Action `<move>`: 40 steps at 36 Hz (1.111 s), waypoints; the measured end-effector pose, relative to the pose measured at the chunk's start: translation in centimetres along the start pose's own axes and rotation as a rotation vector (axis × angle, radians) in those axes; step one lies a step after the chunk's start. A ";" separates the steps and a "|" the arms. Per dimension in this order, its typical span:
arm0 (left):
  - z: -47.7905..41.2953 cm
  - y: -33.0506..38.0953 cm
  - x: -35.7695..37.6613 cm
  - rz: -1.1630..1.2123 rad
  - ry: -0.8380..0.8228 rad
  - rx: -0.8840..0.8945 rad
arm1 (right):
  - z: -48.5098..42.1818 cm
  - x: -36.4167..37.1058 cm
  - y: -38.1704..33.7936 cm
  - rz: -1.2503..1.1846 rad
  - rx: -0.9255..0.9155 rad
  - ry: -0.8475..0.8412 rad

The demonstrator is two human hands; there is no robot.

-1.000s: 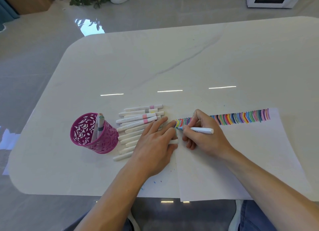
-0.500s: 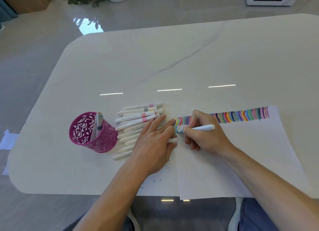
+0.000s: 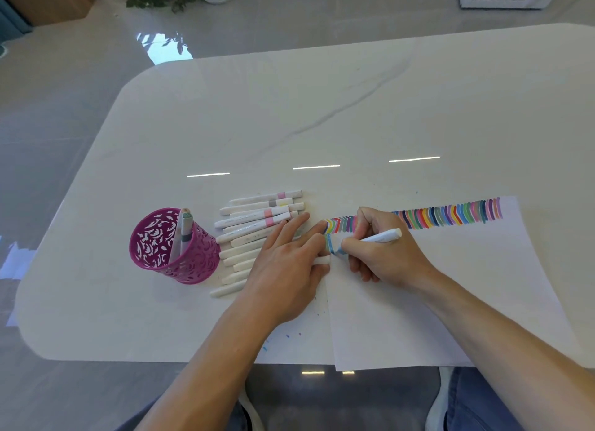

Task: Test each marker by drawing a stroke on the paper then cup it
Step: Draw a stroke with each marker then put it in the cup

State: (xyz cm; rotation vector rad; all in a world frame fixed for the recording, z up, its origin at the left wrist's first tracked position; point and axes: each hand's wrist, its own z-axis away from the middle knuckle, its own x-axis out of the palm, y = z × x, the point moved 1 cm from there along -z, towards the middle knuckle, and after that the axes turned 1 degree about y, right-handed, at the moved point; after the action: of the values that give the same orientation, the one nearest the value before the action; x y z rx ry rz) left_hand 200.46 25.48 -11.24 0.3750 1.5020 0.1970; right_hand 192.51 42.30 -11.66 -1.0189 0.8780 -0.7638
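Observation:
My right hand grips a white marker with a light blue tip pressed on the white paper. A fresh blue stroke runs down the paper's left edge, below a long row of coloured strokes. My left hand lies flat with straight fingers at the paper's left edge, over a pile of white markers; a white cap-like piece pokes out under its fingers. A magenta cut-out cup at the left holds two markers.
The white marble table has a rounded left corner and its near edge lies close to my body. Small ink specks dot the table near the paper. A plant pot and a white appliance stand on the floor beyond.
My right hand has drawn the marker tip down and toward me, leaving a blue stroke at the paper's left edge. My left hand has stayed in place.

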 end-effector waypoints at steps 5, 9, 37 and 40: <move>-0.1 -0.2 0.4 0.085 0.047 -0.005 | -0.1 -0.4 -0.1 -0.142 -0.030 0.033; -0.3 -0.7 0.3 0.171 0.102 -0.024 | -0.4 -1.1 -0.6 -0.320 -0.040 0.078; -0.3 1.9 -2.4 0.731 0.209 -0.293 | 2.4 -2.1 -4.3 -0.330 -0.197 0.059; -0.2 1.7 -2.4 0.750 0.218 -0.290 | 2.3 -1.7 -4.2 -0.331 -0.196 0.045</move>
State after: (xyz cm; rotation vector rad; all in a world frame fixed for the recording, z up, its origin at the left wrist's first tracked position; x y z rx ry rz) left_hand 200.28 26.19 -8.37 0.6847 1.4558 1.0648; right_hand 193.26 43.25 -6.67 -1.3467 0.8441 -0.9952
